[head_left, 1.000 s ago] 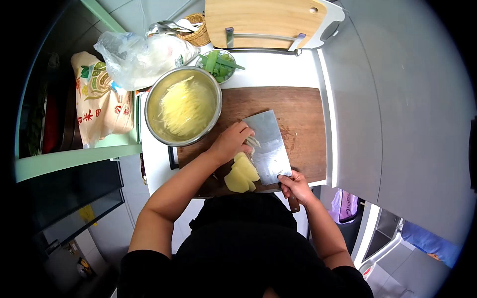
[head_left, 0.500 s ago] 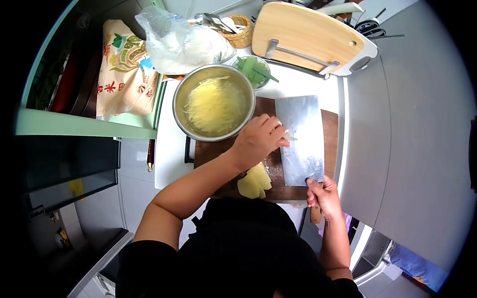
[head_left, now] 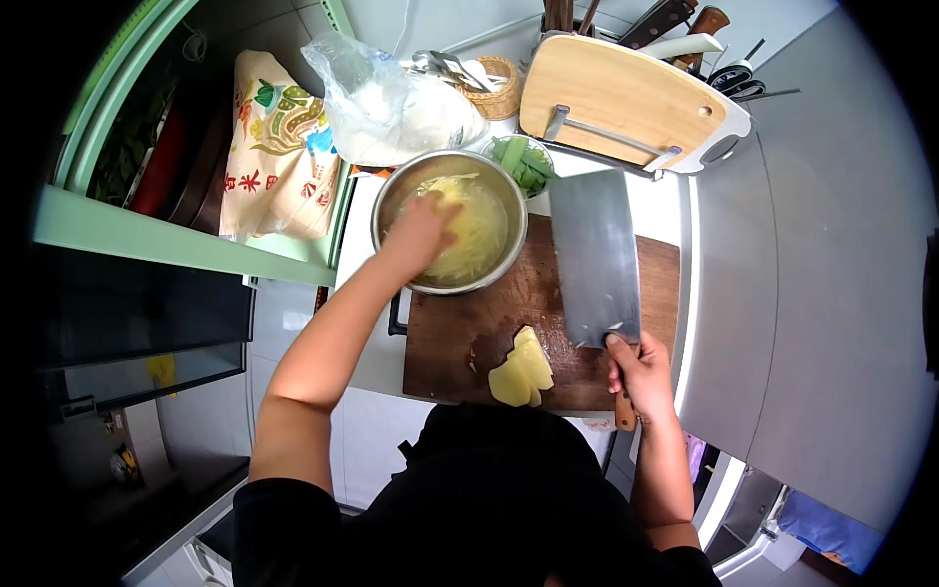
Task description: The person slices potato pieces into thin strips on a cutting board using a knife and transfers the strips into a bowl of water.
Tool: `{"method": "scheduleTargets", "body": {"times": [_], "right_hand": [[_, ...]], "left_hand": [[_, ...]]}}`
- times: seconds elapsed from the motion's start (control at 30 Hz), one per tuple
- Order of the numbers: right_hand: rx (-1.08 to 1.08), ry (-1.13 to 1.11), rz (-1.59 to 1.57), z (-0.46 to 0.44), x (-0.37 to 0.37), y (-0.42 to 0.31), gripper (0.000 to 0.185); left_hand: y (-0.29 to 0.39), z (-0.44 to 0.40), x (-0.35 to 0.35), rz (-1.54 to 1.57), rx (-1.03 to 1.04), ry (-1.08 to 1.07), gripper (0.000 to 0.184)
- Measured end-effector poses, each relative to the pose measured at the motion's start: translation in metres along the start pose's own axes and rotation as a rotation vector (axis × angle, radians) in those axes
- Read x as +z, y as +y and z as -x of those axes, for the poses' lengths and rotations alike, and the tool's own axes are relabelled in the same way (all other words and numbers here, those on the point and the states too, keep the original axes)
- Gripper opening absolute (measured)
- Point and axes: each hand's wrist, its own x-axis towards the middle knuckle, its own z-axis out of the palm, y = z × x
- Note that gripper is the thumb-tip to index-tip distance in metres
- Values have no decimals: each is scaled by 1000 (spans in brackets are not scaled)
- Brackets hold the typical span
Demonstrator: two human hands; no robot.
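Observation:
My right hand (head_left: 643, 379) grips the wooden handle of a broad cleaver (head_left: 597, 254), its blade lying over the right side of the wooden cutting board (head_left: 460, 333). A few pale bits cling to the blade near the handle. My left hand (head_left: 424, 232) dips into a steel bowl (head_left: 517, 249) holding pale yellow potato shreds (head_left: 474, 240) in liquid. Its fingers look spread among the shreds, with the tips partly hidden. Several overlapping potato slices (head_left: 521, 372) lie near the board's front edge, below both hands.
Behind the board stands a bowl of cut green vegetable (head_left: 523, 161). A plastic bag (head_left: 391, 108), a wicker basket (head_left: 497, 90) of utensils and a light wooden board on a rack (head_left: 621, 103) line the back. A grey wall (head_left: 753, 293) borders the right.
My left hand has moved from beside the cleaver blade left into the steel bowl. The cleaver stays in my right hand, its blade tilted differently. The view has shifted slightly.

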Motion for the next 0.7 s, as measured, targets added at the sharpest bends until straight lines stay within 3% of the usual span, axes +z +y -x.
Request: {"method": "scheduleTargets", "body": {"times": [0.07,0.1,0.17,0.2,0.27,0.3,0.37,0.5,0.57,0.63,0.7], "right_hand": [[11,43,-20,5,-10,8,13],[20,88,-42,7,-14,10,13],[23,119,-44,13,-25,17,15],[16,130,-55,16,-31,22,14],[19,157,-59,21,-40,32,15],[18,162,-69,22,-44,39,15],[46,196,-29,26,-52,52,15],[60,222,-31,33,-60,65,17],[64,229,-26,37,-63,69,18],[50,223,-30,39,-67,73,17],[74,239,-42,38,-69,75,15]], "left_hand": [[11,-2,-6,40,149,-299,50],[7,-6,-5,38,152,-299,50],[-5,-13,2,13,347,-374,53],[-1,-12,4,11,353,-380,53],[9,-9,6,-273,65,-397,55],[9,-10,3,-280,74,-398,55],[8,-9,-6,-248,309,-643,59],[-3,-23,-13,-290,170,-706,59],[-5,-22,-11,-300,254,-660,62],[-3,-28,-19,-85,245,-817,69],[2,-40,-28,-100,150,-979,74]]}}
